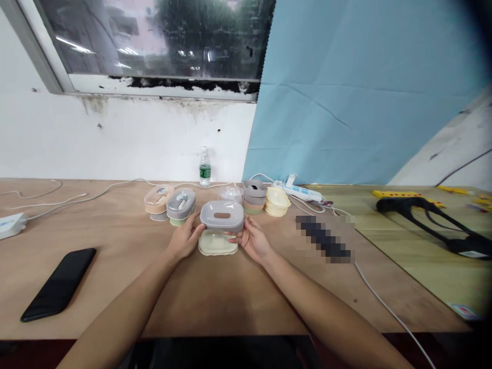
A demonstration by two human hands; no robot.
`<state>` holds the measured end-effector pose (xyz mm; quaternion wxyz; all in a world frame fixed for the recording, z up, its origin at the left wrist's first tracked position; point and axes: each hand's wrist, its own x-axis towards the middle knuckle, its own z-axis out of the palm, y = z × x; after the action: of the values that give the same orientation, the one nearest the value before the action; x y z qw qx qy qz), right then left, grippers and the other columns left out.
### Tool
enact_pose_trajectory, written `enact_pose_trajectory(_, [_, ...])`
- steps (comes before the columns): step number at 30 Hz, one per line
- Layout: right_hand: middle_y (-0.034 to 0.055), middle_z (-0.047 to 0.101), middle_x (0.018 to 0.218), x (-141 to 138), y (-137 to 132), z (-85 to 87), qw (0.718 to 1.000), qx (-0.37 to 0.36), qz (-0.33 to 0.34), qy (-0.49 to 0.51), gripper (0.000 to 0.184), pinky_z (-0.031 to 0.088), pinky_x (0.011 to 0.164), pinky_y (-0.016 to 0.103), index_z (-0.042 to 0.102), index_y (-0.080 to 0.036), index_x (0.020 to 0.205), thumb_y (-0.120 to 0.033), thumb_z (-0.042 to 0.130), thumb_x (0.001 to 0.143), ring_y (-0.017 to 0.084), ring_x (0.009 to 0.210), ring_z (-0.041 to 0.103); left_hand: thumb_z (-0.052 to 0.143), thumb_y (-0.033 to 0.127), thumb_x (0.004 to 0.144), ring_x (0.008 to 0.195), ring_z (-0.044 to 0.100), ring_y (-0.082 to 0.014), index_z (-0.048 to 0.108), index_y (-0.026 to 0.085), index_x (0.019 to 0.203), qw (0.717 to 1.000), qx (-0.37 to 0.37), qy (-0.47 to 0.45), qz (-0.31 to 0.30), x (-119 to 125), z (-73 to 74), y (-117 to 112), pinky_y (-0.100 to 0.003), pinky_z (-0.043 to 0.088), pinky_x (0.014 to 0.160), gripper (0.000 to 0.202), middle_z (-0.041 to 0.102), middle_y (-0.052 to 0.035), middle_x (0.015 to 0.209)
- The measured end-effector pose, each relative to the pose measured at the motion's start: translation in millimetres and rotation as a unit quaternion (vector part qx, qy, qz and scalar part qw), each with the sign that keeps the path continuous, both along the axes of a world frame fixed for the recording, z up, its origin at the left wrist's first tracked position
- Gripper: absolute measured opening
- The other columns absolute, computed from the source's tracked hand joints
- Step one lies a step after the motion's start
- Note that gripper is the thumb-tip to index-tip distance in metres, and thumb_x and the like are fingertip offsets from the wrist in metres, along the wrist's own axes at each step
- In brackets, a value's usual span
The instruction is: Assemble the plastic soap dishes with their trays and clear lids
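The left hand (pixel 186 239) and the right hand (pixel 254 242) grip a grey tray (pixel 222 206) from its two sides, over the middle of the worktop (pixel 219 302). Both hands are part-closed: the left has its thumb at the tray's near left corner, and the right pinches the right edge, with some lower fingers reaching in over the cream tray (pixel 218 246). How firmly the fingers press underneath cannot be told. The grey tray has a brown oblong patch in its middle, perhaps an opening; the cream tray lies just in front of it and partly below it, nearer the person.

The likeliest trouble seems to be a slip: the grip is at the edges only, so if one side loosens, the grey tray could tip and drop onto the cream one. The right fingers, so near the cream tray, could also nudge it askew or get caught between the two.

Behind, space looks tight. A push too far forward might knock the clear lids (pixel 229 193) or the stack of grey rings (pixel 254 189), and the yellow stack (pixel 277 201) stands right beside those. To the left, a wide swing of the elbow or wrist could bump the grey lunch box (pixel 181 204), which rests on a green piece (pixel 178 222) and may slide off it. The bottle (pixel 205 171), tall and narrow near the wall, could topple if struck.
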<state>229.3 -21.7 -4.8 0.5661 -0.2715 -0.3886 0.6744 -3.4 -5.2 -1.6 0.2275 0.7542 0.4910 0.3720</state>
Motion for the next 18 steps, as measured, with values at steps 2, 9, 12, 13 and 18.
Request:
enact_pose_trajectory(2, [0.0011, 0.07, 0.091, 8.4, 6.8, -0.3, 0.999, -0.035, 0.035, 0.008, 0.008, 0.059, 0.06, 0.031, 0.045, -0.024, 0.097, -0.029, 0.046, 0.091, 0.017, 0.07, 0.071, 0.039, 0.051, 0.092, 0.08, 0.064, -0.0217, 0.033, 0.016, 0.141, 0.998, -0.022, -0.047, -0.038, 1.9, -3.2, -0.3, -0.033, 0.047, 0.076, 0.061, 0.068, -0.006, 0.089])
enact_pose_trajectory(9, [0.0018, 0.07, 0.073, 27.0, 18.3, -9.0, 0.991, -0.073, 0.07, -0.085, 0.007, 0.057, 0.052, 0.03, 0.045, -0.021, 0.092, -0.024, 0.039, 0.09, 0.018, 0.06, 0.07, 0.036, 0.049, 0.094, 0.099, 0.062, -0.0232, 0.045, 0.017, 0.137, 0.991, -0.048, -0.07, -0.102, 4.0, -2.7, 2.4, -0.034, 0.047, 0.088, 0.054, 0.065, -0.0094, 0.116])
enact_pose_trajectory(12, [0.0001, 0.066, 0.065, 23.7, 16.7, -7.9, 0.987, -0.067, 0.077, -0.126, 0.013, 0.054, 0.045, 0.029, 0.045, -0.021, 0.095, -0.029, 0.036, 0.09, 0.018, 0.05, 0.066, 0.036, 0.048, 0.094, 0.106, 0.059, -0.0237, 0.056, 0.019, 0.126, 0.993, -0.034, -0.053, -0.104, 6.3, -0.3, 2.6, -0.033, 0.045, 0.091, 0.047, 0.063, -0.0072, 0.121])
enact_pose_trajectory(13, [-0.0009, 0.065, 0.062, 21.7, 16.3, -7.7, 0.987, -0.061, 0.068, -0.134, 0.016, 0.052, 0.043, 0.028, 0.046, -0.021, 0.096, -0.033, 0.037, 0.09, 0.017, 0.046, 0.063, 0.037, 0.048, 0.094, 0.106, 0.06, -0.0237, 0.057, 0.019, 0.125, 0.994, -0.037, -0.053, -0.092, 6.9, -0.3, 2.9, -0.033, 0.046, 0.091, 0.047, 0.064, -0.0069, 0.12])
enact_pose_trajectory(18, [-0.0061, 0.056, 0.052, 12.7, 14.8, -10.8, 0.978, 0.011, -0.021, -0.21, 0.04, 0.034, 0.032, 0.019, 0.051, -0.019, 0.113, -0.05, 0.047, 0.087, 0.01, 0.033, 0.047, 0.035, 0.049, 0.094, 0.101, 0.061, -0.0238, 0.061, 0.018, 0.117, 0.997, -0.062, -0.032, -0.038, 4.2, -2.6, 6.5, -0.033, 0.046, 0.087, 0.047, 0.068, -0.0067, 0.112])
